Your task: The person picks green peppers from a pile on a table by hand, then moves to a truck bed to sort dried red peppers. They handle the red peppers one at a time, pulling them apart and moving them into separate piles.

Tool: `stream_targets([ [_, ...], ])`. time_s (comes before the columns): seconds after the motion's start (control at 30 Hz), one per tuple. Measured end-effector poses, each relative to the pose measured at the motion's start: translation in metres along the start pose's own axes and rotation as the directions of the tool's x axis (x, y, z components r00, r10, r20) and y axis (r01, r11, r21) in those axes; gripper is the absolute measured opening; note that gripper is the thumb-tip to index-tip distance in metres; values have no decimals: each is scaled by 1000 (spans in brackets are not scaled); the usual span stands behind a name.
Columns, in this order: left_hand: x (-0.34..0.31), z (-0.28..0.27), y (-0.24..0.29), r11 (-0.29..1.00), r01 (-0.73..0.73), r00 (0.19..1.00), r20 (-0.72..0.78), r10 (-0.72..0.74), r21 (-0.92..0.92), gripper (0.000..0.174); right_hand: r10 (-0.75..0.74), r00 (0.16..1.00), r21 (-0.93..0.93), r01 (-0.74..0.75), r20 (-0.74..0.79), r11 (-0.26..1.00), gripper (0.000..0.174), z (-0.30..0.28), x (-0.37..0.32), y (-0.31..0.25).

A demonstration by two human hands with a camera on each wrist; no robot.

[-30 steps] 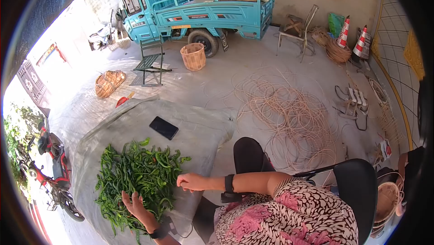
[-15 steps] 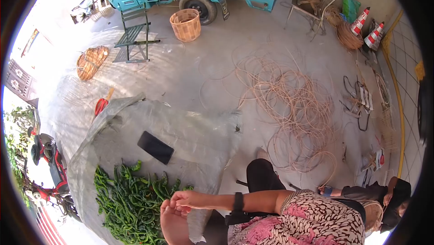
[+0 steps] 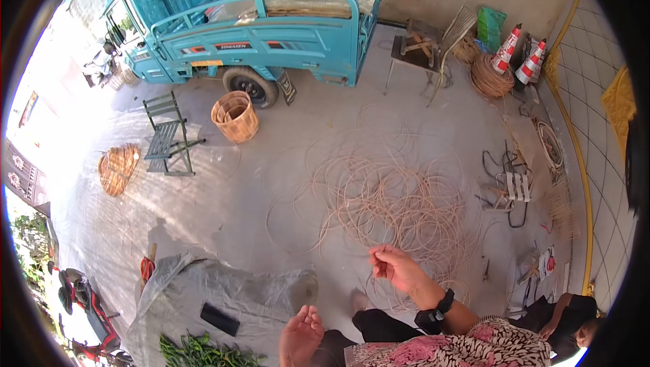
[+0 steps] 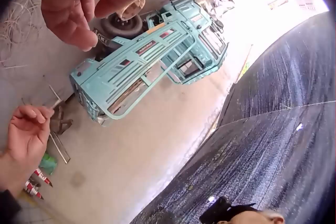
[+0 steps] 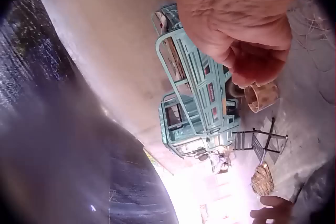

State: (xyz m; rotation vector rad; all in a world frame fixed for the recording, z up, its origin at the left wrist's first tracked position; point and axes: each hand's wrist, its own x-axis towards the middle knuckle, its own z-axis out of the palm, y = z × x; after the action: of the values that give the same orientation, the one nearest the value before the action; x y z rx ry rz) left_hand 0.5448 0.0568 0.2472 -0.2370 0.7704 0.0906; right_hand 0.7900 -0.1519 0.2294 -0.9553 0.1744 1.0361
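Observation:
My left hand (image 3: pixel 301 336) is raised beside the plastic-covered surface (image 3: pixel 261 292), palm up with loosely bent fingers and nothing in them. To its right, my right hand (image 3: pixel 399 272) is in the air, overlapping the coiled strands on the floor in this view. Its fingers are loosely curled, and no object shows in them in the right wrist view. Green peppers (image 3: pixel 203 352) lie heaped on the plastic at the bottom of the head view, partly cut off by the frame. A black phone (image 3: pixel 220 319) lies flat just beyond them.
Tangled thin strands (image 3: pixel 399 198) spread over the floor ahead. Farther off are a folding chair (image 3: pixel 166 137), a woven basket (image 3: pixel 235 116) and a blue cargo tricycle (image 3: pixel 264 49). Traffic cones (image 3: pixel 506 49) stand at the back right. Another person (image 3: pixel 569 323) is at the lower right.
Both hands have left the peppers; they came together above the pile's edge, then moved apart to the right. The head view has shifted, so the pile now sits lower in it.

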Motion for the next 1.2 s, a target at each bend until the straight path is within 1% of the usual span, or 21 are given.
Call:
stream_targets([
  [0.07,24,48,-4,995,-45,992,119,35,83,17,-87,994,61,91,-62,994,16,-4,10,-59],
  [0.1,37,72,-5,990,-73,983,179,51,122,16,-98,993,95,105,-71,990,15,0,17,-87],
  [0.13,48,95,-4,985,-88,992,100,74,146,13,-107,991,132,117,-83,984,13,5,21,-115],
  [0.17,63,117,0,987,-79,989,132,61,137,13,-111,989,170,127,-99,977,11,10,24,-141],
  [0.23,94,165,5,991,-64,980,193,41,113,12,-133,989,225,145,-70,964,11,15,34,-191],
  [0.27,106,194,5,987,-89,981,182,65,130,12,-144,989,244,151,-44,958,11,18,44,-221],
  [0.37,150,280,14,987,-118,974,206,93,114,14,-251,966,244,230,61,942,14,23,86,-323],
  [0.4,165,313,15,978,-169,972,188,143,126,14,-348,934,229,322,78,918,15,26,106,-361],
  [0.47,205,374,20,957,-266,935,275,226,119,14,-495,864,144,480,95,865,15,37,147,-434],
  [0.5,220,401,20,944,-310,918,297,265,117,14,-554,827,110,544,94,832,15,38,163,-461],
  [0.6,273,515,2,935,-290,900,391,194,203,12,-625,777,-28,628,72,778,16,38,206,-525],
  [0.73,333,665,-46,898,-292,852,516,88,330,16,-633,771,-170,634,69,754,20,33,268,-618],
  [0.77,349,695,-53,893,-289,834,549,58,344,15,-627,776,-221,626,73,748,21,33,292,-646],
  [0.87,401,777,-72,934,-232,768,641,4,272,14,-626,775,-312,617,81,723,25,34,372,-724],
  [0.97,466,835,-76,943,-263,747,662,64,205,14,-640,762,-500,594,98,630,28,34,468,-804],
  [1.0,489,851,-80,923,-332,749,650,132,195,19,-650,751,-545,595,115,591,29,33,501,-832],
  [1.03,519,864,-81,932,-319,756,640,139,174,19,-655,742,-589,596,144,546,31,26,535,-854],
  [1.1,590,896,-77,940,-312,765,623,165,134,19,-636,759,-644,558,141,523,35,1,621,-891],
  [1.13,627,910,-79,942,-315,760,625,177,116,20,-636,755,-669,558,164,490,37,0,668,-927],
  [1.17,649,928,-89,952,-297,782,591,198,74,9,-623,770,-672,537,142,510,41,-7,709,-947],
  [1.2,675,940,-93,956,-288,823,525,216,58,9,-603,789,-678,507,117,532,46,-18,743,-957],
])
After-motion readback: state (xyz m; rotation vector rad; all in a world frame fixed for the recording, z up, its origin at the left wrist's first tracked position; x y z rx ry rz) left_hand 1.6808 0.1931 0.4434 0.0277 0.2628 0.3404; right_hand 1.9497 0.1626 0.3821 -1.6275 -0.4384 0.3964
